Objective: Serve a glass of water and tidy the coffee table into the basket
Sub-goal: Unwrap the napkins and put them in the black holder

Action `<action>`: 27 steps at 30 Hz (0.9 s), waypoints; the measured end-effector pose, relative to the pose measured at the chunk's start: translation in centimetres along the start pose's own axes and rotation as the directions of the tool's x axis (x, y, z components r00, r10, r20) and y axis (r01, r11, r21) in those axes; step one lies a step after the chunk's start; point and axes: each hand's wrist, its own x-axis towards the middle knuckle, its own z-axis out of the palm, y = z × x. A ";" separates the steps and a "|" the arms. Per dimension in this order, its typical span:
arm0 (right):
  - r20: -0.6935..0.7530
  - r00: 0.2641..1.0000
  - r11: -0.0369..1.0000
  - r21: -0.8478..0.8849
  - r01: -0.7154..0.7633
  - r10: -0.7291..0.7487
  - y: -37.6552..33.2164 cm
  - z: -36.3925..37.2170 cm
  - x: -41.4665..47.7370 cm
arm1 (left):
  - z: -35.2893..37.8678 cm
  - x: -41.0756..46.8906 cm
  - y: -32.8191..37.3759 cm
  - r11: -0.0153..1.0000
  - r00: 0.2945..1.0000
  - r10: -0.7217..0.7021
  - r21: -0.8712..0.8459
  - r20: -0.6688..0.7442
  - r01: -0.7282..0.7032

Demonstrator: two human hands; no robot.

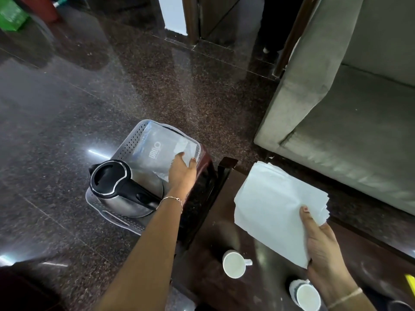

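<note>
Dark brown wood desk [213, 243] is under R hand [323, 250]. Grey holey plastic basket [132, 142] sits on the floor under L hand [182, 173], w/ shiny steel kettle [134, 198] inside. R hand grips white paper napkin stack [269, 203]. L hand pinches shiny grey packet [157, 140] in basket. 2 white cups [233, 263] sit by R hand.

A dark wooden coffee table [215, 243] stands at the near right on a polished, speckled stone floor [67, 97]. A white cup [234, 263] sits on the tabletop, handle to the right, and a second cup [308, 296] sits nearer and further right. A pale perforated basket [132, 144] rests on the floor just left of the table. A grey sofa [336, 97] stands far right, with a green bag [11, 16] and a red bin [42, 7] far left.
</note>
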 end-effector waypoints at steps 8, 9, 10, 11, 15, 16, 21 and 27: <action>0.046 0.995 0.995 0.033 0.091 -0.092 -2.5 -1.0 -2.7 | 0.6 -12.7 7.8 0.749 0.671 0.159 -0.531 0.724 0.395; 0.049 0.994 0.994 0.035 0.100 -0.102 -2.9 -1.5 -3.2 | 0.5 -14.0 8.3 0.719 0.587 0.207 -0.529 0.782 0.451; 0.045 0.993 0.993 0.039 0.110 -0.112 -3.3 -2.1 -3.7 | 0.5 -15.1 8.6 0.707 0.533 0.240 -0.523 0.811 0.477; 0.037 0.992 0.992 0.039 0.120 -0.122 -3.7 -2.9 -4.3 | 0.5 -16.1 9.0 0.705 0.507 0.258 -0.519 0.822 0.483; -0.020 0.992 0.986 0.104 0.129 -0.128 -4.5 -6.8 -6.9 | 1.0 -19.9 10.2 0.834 0.499 0.265 -0.456 0.825 0.311; -0.036 0.991 0.984 0.125 0.130 -0.126 -4.6 -8.1 -7.7 | 1.3 -20.8 10.4 0.857 0.488 0.275 -0.442 0.828 0.267; -0.028 0.998 0.949 0.307 0.068 -0.062 -4.4 -15.0 -11.7 | 3.8 -26.3 11.9 0.885 0.415 0.291 -0.408 0.862 0.226; -0.031 0.999 0.897 0.442 -0.002 0.018 -4.0 -22.2 -15.5 | 8.5 -33.5 13.0 0.847 0.319 0.347 -0.440 0.882 0.297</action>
